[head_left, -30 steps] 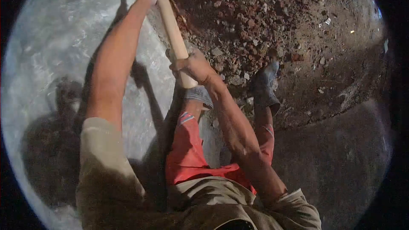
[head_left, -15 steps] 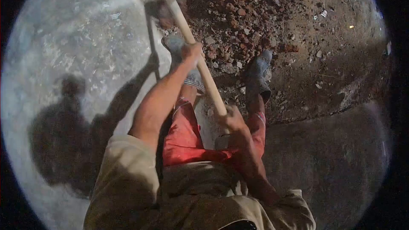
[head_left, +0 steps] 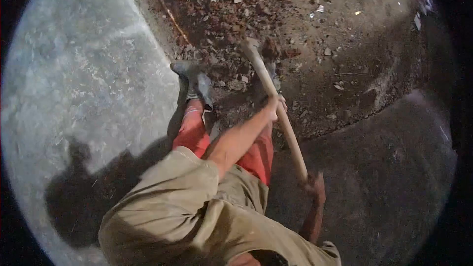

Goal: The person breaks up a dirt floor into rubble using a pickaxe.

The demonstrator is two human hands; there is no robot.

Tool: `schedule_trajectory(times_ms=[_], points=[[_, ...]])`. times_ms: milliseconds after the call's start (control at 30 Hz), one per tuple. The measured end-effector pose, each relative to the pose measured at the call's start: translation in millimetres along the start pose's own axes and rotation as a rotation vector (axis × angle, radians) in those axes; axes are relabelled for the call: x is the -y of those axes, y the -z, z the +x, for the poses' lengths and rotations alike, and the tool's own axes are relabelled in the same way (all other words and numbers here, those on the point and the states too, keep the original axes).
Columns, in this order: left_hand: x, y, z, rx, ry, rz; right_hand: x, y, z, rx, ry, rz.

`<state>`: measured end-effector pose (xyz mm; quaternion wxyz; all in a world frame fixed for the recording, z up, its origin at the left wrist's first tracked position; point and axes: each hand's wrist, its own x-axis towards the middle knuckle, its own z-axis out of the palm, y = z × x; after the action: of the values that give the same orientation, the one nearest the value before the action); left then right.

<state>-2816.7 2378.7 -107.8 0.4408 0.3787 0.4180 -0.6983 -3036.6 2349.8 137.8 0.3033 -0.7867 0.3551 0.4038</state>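
A long wooden-handled hoe (head_left: 289,135) slants across the middle of the view. Its head end (head_left: 252,45) is low over the loose soil, with a dark, earth-coloured blade that is hard to make out. Partway along the handle, my left hand (head_left: 276,108) is closed around the wood. My right hand (head_left: 314,186) grips the butt end, farther back and to the right, in shadow. Below the left forearm is my left boot (head_left: 196,80), grey and dusty. The handle and blade largely hide the other boot.
Reddish rubble and soil (head_left: 221,19) spread ahead, with pale scraps among them. A thin stick (head_left: 171,16) lies at their left edge. Smooth concrete (head_left: 98,69) borders the left side, bearing my shadow. A dark, flat surface (head_left: 364,177) is at the right.
The hoe and both hands have swung to the right in the view, and its head has come nearer. My body has turned, and the legs now appear farther left.
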Motion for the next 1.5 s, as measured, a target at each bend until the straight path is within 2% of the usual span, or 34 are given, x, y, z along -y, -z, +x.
schedule_trajectory(times_ms=[33,100,133,167,200,267,300,333,367,400,467,500,567,600,667,700,733,800,867,933,967,1000,1067,1100,1133,1267,1333,1367,1433,1500], points=[[12,-7,-11,-0.003,0.001,0.019,-4,1,-17,0.108,-0.394,0.42],[27,-21,-47,0.086,-0.039,0.013,-13,-17,-41,0.227,-0.789,0.91],[25,-26,-66,0.06,-0.046,0.005,-25,-39,-43,0.211,-0.541,0.58],[18,-27,-87,0.039,-0.045,-0.001,-26,-54,-41,0.131,-0.359,0.434],[15,-3,-77,0.141,-0.105,-0.025,-27,-70,-40,0.03,-0.194,0.267],[-11,0,-114,0.052,-0.082,-0.121,-15,-76,-30,-0.176,-0.032,0.315],[-22,-13,-146,-0.092,-0.193,-0.098,-8,-70,-18,-0.255,0.034,0.348],[-30,-16,-171,-0.171,-0.376,0.088,6,-61,-13,-0.261,0.062,0.422],[-38,-19,-196,-0.175,-0.338,-0.087,21,-49,-13,-0.256,0.099,0.498],[-54,22,-190,-0.055,-0.406,-0.008,30,-34,-9,-0.274,0.1,0.524],[-58,12,-241,-0.178,-0.484,-0.08,47,-4,-13,-0.192,0.251,0.584],[-55,13,-259,-0.215,-0.556,-0.072,49,17,-14,-0.192,0.258,0.596],[-42,15,-294,-0.307,-0.65,-0.06,55,44,-19,-0.027,0.304,0.452],[-38,12,-307,-0.36,-0.677,-0.058,52,43,-16,-0.047,0.292,0.467],[-22,8,-330,-0.276,-0.72,-0.047,45,22,-9,-0.177,0.466,0.519],[-18,9,-339,-0.211,-0.761,-0.065,43,19,-6,-0.118,0.423,0.339],[-18,11,-343,-0.198,-0.742,-0.044,41,18,-7,-0.129,0.397,0.351],[-23,20,-353,-0.179,-0.951,-0.185,42,32,-20,-0.211,0.356,0.395],[-56,51,-350,-0.11,-0.922,-0.146,38,-20,-7,-0.292,0.332,0.401],[-83,66,-333,-0.413,-0.626,0.162,43,-68,7,-0.286,0.181,0.407],[-104,97,-305,-0.462,-0.595,0.118,51,-58,-5,-0.327,0.134,0.435],[-118,101,-289,-0.434,-0.566,0.197,63,-32,-37,-0.316,0.129,0.393],[-112,122,-273,-0.175,-0.481,0.239,88,-39,-87,-0.28,0.069,0.372],[-109,125,-271,-0.223,-0.388,0.3,98,-45,-100,-0.295,-0.002,0.468],[-105,125,-270,-0.206,-0.382,0.304,104,-46,-105,-0.326,-0.059,0.552],[-83,109,-286,-0.265,-0.278,0.445,137,-75,-126,-0.462,-0.207,0.494],[-80,98,-288,-0.317,-0.373,0.405,148,-63,-134,-0.355,-0.334,0.688],[-102,122,-263,-0.259,-0.38,0.39,152,-55,-139,-0.377,-0.346,0.69],[-109,128,-267,-0.211,-0.339,0.422,165,-42,-145,-0.494,-0.283,0.75],[-114,120,-267,-0.171,-0.308,0.437,159,-34,-141,-0.473,-0.245,0.726]])
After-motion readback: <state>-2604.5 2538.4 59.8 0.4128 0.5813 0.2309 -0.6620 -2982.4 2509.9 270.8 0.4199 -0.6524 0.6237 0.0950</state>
